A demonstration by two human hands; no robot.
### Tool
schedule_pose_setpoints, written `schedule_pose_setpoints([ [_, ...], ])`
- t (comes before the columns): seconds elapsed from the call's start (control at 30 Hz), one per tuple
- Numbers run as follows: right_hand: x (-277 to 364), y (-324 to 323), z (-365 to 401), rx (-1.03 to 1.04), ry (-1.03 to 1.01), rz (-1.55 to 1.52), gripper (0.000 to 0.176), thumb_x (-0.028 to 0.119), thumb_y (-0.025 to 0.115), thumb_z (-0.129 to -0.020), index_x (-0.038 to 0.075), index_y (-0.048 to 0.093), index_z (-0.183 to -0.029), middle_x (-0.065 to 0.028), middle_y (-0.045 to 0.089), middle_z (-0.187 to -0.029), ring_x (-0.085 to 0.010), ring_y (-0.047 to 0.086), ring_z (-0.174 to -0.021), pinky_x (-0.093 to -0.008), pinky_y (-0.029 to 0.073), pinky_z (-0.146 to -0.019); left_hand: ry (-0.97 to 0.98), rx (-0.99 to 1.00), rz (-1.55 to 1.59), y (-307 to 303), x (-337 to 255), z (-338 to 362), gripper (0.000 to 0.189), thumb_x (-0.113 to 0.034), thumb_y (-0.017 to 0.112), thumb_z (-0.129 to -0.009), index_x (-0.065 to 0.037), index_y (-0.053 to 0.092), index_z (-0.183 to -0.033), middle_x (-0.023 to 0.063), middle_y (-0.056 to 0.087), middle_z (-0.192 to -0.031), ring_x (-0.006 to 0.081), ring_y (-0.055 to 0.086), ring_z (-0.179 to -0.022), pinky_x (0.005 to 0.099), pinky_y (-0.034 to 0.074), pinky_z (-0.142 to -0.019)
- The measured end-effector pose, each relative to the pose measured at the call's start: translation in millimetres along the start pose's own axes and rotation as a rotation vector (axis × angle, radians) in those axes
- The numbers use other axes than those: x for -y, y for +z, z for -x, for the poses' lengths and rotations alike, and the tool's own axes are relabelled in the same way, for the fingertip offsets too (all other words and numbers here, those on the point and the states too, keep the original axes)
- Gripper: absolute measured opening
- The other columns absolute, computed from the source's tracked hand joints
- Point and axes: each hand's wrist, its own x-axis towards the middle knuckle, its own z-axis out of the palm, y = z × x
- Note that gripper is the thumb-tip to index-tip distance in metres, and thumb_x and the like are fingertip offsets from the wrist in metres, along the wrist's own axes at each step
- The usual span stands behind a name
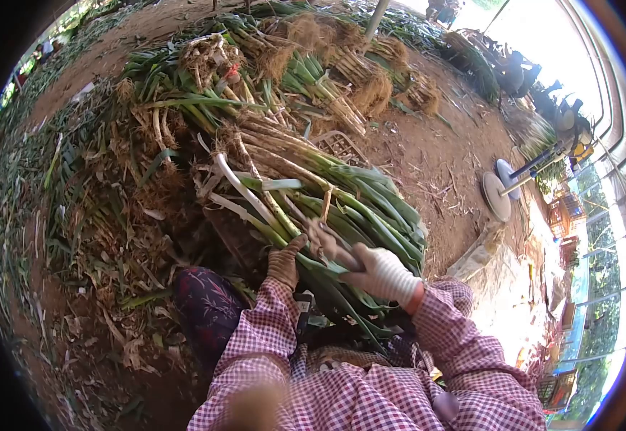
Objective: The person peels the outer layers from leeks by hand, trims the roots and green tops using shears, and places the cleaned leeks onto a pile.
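My left hand (283, 264), in a dirty tan glove, is closed around a leek (275, 224) whose pale stem slants up and away from me. My right hand (383, 274) wears a glove with a white back. Its brownish front part is blurred by motion, close beside the left fingers, and a thin brown strip (326, 205) rises there; I cannot tell what the right hand grips. Under both hands lies a heap of leeks (370, 201), green leaves toward the right and pale stems toward the upper left. More green leaves (352, 302) hang over my lap.
Bundles of leeks with shaggy roots (370, 90) lie on the dirt beyond the heap. Leaf and root scraps (104, 287) cover the left ground. A plastic basket (340, 146) shows behind the leeks. At right stand a round-based metal stand (498, 195) and orange crates (561, 215).
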Motion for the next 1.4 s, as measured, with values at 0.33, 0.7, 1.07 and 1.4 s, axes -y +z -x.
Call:
schedule_pose_setpoints([
  [0.33, 18, -20, 53, 0.217, -0.011, 0.423, 0.04, 0.039, 0.067, -0.077, 0.002, 0.054, -0.087, -0.0191, 0.061, -0.071, -0.0366, 0.062, -0.067, -0.0417, 0.05, -0.061, 0.311, 0.042, -1.624, 11, -61, 27, 0.047, -0.012, 0.056, -0.08, -0.02, 0.051, -0.126, 0.0073, 0.065, -0.1, 0.0261, 0.063, -0.09, 0.0357, 0.049, -0.082],
  [0.7, 19, -24, 58, 0.237, -0.058, 0.469, 0.04, 0.038, 0.066, -0.075, 0.001, 0.055, -0.086, -0.0211, 0.06, -0.069, -0.0384, 0.062, -0.067, -0.0431, 0.049, -0.06, -0.336, -0.337, 0.096, 14, -47, 22, 0.039, -0.018, 0.07, -0.078, -0.011, 0.058, -0.115, 0.0036, 0.065, -0.09, 0.0167, 0.062, -0.081, 0.0314, 0.047, -0.074],
  [1.07, -7, 0, 32, 0.196, 0.024, 0.396, 0.04, 0.038, 0.065, -0.076, 0.001, 0.054, -0.088, -0.0197, 0.062, -0.068, -0.0377, 0.063, -0.067, -0.0439, 0.05, -0.061, -0.264, -0.291, 0.184, 31, -77, 34, 0.039, -0.011, 0.071, -0.076, -0.006, 0.059, -0.113, 0.0078, 0.065, -0.094, 0.0238, 0.061, -0.083, 0.0357, 0.048, -0.073],
  [1.4, 26, 22, -56, 0.136, 0.047, 0.392, 0.048, 0.044, 0.063, -0.076, -0.001, 0.057, -0.091, -0.0223, 0.064, -0.079, -0.037, 0.063, -0.078, -0.0441, 0.049, -0.07, -0.276, -0.321, 0.607, 49, -109, 37, 0.046, -0.008, 0.076, -0.066, -0.005, 0.058, -0.108, 0.0061, 0.06, -0.084, 0.0218, 0.061, -0.073, 0.0352, 0.053, -0.064],
])
